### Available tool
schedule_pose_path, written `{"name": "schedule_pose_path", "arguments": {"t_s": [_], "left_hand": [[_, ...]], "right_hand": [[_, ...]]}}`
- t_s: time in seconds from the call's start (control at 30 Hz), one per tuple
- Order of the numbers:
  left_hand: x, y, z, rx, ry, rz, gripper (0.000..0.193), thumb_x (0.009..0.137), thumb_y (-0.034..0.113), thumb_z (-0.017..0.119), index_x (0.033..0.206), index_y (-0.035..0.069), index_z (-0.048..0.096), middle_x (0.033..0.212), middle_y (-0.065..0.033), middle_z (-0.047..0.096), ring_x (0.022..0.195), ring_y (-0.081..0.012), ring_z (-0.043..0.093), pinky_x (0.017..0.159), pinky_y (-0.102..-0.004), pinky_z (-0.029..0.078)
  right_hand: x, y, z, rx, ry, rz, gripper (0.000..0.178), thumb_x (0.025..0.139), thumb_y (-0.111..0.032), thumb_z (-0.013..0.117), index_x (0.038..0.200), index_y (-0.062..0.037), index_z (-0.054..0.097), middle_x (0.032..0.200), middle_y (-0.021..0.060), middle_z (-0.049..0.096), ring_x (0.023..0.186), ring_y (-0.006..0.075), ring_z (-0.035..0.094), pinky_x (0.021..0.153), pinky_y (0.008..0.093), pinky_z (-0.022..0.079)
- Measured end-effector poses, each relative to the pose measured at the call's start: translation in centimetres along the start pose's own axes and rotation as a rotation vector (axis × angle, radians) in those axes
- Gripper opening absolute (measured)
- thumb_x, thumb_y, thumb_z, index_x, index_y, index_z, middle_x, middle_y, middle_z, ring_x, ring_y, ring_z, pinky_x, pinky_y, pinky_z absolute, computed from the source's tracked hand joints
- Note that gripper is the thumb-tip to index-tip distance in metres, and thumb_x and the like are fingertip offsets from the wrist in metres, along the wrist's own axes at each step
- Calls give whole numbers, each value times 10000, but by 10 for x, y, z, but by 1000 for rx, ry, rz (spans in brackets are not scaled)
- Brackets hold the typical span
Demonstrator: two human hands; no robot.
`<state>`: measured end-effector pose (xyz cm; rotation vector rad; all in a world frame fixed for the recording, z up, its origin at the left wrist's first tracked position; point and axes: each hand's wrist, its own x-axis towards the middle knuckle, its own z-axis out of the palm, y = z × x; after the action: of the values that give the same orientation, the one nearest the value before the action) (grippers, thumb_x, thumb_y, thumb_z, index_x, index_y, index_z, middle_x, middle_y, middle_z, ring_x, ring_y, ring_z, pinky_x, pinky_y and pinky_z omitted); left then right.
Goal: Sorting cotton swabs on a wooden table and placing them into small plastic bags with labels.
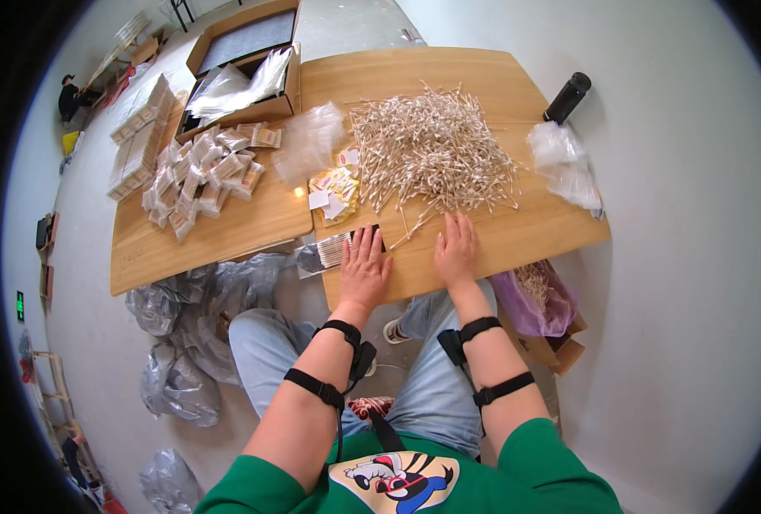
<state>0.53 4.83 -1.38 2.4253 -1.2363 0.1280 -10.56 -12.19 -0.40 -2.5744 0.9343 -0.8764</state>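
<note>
My left hand [366, 272] lies flat with its fingers stretched out over a row of cotton swabs [332, 250]. The swabs rest side by side on a dark, flat piece [308, 257] at the table's near edge, with a clear plastic bag partly about it. Part of the row is hidden under my fingers. Farther right, my right hand [456, 253] rests with fingers extended and thumb apart, fingertips at the near edge of a large loose heap of cotton swabs [436, 141]. A few stray swabs [410, 228] lie between my hands.
Small printed cards [335, 193] and clear bags [310, 141] lie left of the heap. Packed swab bags [205, 176], stacked packs [140, 141] and an open carton [252, 107] stand farther left. A black bottle [567, 98] stands at right; a purple-lined box [542, 301] sits below.
</note>
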Motion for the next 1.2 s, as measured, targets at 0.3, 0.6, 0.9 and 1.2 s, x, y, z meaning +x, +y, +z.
{"name": "schedule_pose_path", "arguments": {"t_s": [0.3,0.6,0.9,1.2], "left_hand": [[4,3,-8,-9,-43,-43,554,968,354,507,1446,79,454,1548,-120,393,1470,-277,290,1210,-483,172],[5,3,-7,-8,-61,-65,566,961,381,516,1452,104,463,1554,-106,390,1470,-255,296,1213,-469,175],[4,5,-12,-24,-95,-71,558,969,379,501,1450,99,459,1559,-105,383,1474,-262,287,1218,-462,160],[6,3,-11,-39,-71,-50,549,966,370,502,1438,91,471,1552,-105,392,1472,-267,288,1216,-471,164]], "right_hand": [[7,-8,3,-177,-93,-130,374,924,-201,549,1277,-80,581,1356,95,559,1302,276,476,1114,483,339],[5,-10,9,-233,-126,-92,403,946,-245,514,1311,-81,564,1399,87,535,1337,280,442,1147,500,290],[5,-8,11,-326,-214,-71,419,978,-249,459,1357,-81,517,1442,82,501,1362,274,419,1167,488,270],[5,-13,8,-340,-178,-107,408,965,-232,481,1340,-76,524,1413,90,519,1352,279,427,1141,490,300]]}}
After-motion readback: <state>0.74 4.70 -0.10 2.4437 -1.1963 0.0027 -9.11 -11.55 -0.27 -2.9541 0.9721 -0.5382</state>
